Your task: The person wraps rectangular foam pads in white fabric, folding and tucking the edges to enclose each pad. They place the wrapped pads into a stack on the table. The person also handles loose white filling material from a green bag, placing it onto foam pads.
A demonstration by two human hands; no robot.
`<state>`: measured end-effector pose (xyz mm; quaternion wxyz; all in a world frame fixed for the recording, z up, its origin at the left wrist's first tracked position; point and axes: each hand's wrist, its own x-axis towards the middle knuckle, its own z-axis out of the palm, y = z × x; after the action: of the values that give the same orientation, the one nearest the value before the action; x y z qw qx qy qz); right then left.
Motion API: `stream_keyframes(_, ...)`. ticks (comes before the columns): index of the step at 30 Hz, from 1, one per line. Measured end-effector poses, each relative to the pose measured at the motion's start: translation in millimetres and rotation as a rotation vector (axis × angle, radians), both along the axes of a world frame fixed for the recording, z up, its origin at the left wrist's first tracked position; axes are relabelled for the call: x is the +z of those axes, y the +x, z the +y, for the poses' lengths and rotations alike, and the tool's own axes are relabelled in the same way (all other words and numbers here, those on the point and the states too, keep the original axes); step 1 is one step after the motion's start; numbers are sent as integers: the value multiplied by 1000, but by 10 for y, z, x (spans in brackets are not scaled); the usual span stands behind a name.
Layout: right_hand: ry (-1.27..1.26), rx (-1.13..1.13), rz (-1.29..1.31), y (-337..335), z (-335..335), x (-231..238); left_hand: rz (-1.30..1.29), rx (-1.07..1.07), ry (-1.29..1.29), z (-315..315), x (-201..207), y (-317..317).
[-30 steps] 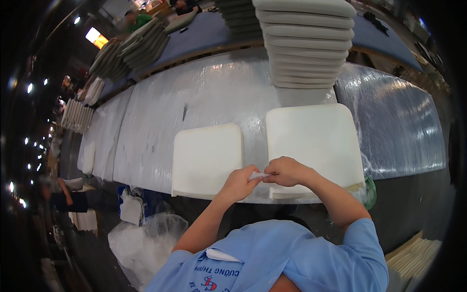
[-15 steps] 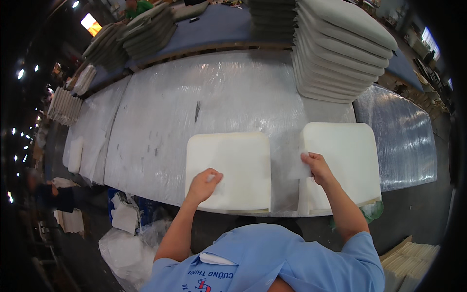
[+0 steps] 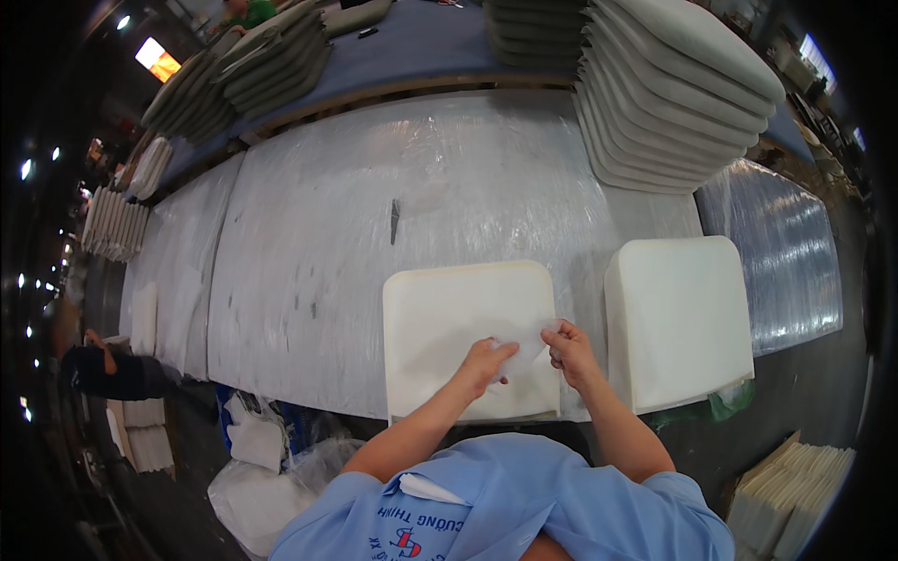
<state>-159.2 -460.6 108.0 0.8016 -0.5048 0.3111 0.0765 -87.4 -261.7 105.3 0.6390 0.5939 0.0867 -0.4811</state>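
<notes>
A white, rounded-corner foam pad point(image 3: 440, 304) lies at the near edge of the plastic-wrapped table point(image 3: 309, 215). Over its right half my two hands are close together. My left hand point(image 3: 485, 363) is closed in a pinch on a thin, whitish translucent sheet point(image 3: 528, 348). My right hand point(image 3: 571, 352) pinches the same filmy material at its right side; whether it is one piece or two I cannot tell. To the right stands a second, thicker-looking white foam pad or stack of pads point(image 3: 683, 309), touched by neither hand.
A tall stack of pale grey cushions point(image 3: 664, 103) rises at the far right. More cushion stacks point(image 3: 271, 65) sit on the blue table point(image 3: 412, 47) behind. A dark sliver-like mark point(image 3: 395, 222) shows on the wrap. Plastic bags point(image 3: 267, 496) lie lower left; a person point(image 3: 122, 369) is at far left.
My right hand has moved left from the right-hand pad to over the left pad, carrying the translucent sheet. My left hand has shifted right to meet it.
</notes>
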Motion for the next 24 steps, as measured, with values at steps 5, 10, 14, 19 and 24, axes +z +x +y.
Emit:
stream_keyframes(5, -114, -11, 100, 96, -112, -186, -214, -274, 248, 18, -34, 541)
stream_keyframes(10, -197, -87, 138, 382, -178, -308, -343, -260, 335, -288, -117, 980)
stream_keyframes(14, -288, -178, 125, 704, -306, -430, -455, -318, 359, -591, -219, 1338)
stream_keyframes(19, -276, -242, 109, 972, -463, -600, -416, -264, 354, -806, -359, 1564)
stream_keyframes(24, -508, -260, -182, 926, -577, -709, -476, -230, 64, -820, -426, 1628)
